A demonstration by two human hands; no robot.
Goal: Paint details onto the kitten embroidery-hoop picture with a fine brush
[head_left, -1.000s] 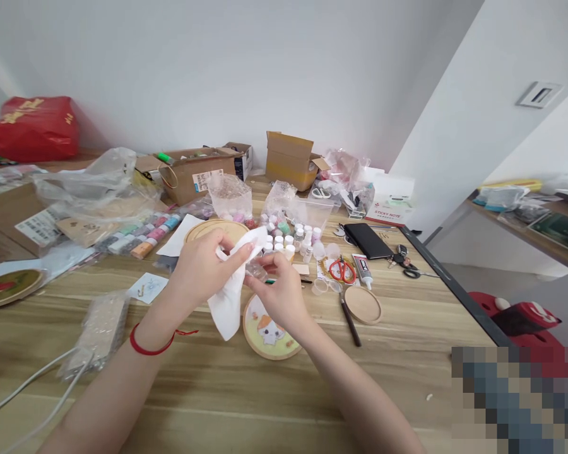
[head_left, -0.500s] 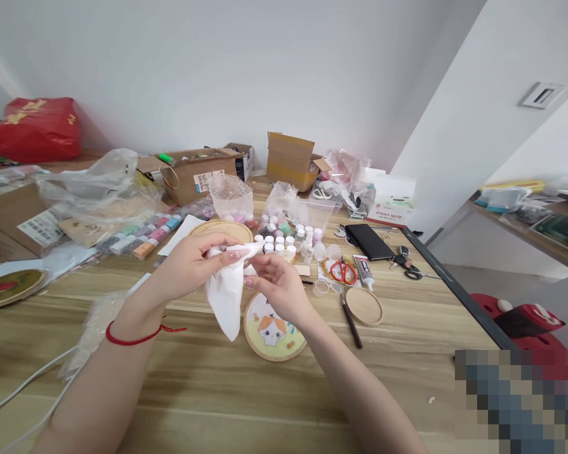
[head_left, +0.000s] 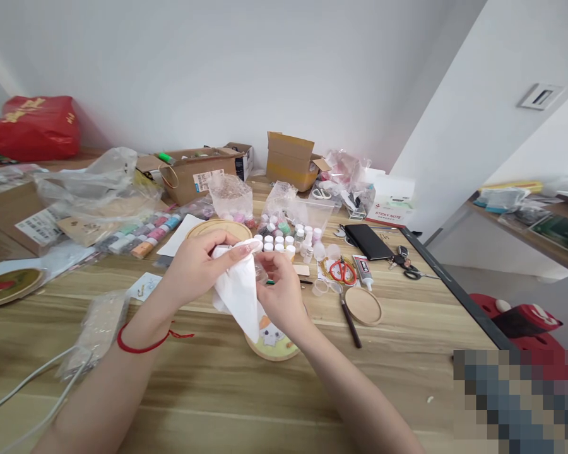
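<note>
My left hand (head_left: pixel 199 261) pinches a crumpled white tissue (head_left: pixel 239 293), thumb on top, and its loose corner hangs down. Close against it, my right hand (head_left: pixel 283 293) has its fingers curled around a small clear plastic cup (head_left: pixel 261 272), which the tissue and fingers partly hide. Below both hands lies a round embroidery hoop (head_left: pixel 272 343) with an orange-and-white cat on yellow; the tissue and right hand cover its upper part.
Behind my hands stand several white-capped jars (head_left: pixel 279 241) and another wooden hoop (head_left: pixel 227 232). To the right lie a dark-handled tool (head_left: pixel 351 321), a round wooden piece (head_left: pixel 363 306), red-handled scissors (head_left: pixel 343 272), a glue tube (head_left: pixel 363 270) and a black notebook (head_left: pixel 369 241). Cardboard boxes (head_left: pixel 291 161) line the wall.
My left hand and the tissue have shifted a little to the right, over more of the cat hoop. The tissue has turned, and the clear cup now shows between my hands.
</note>
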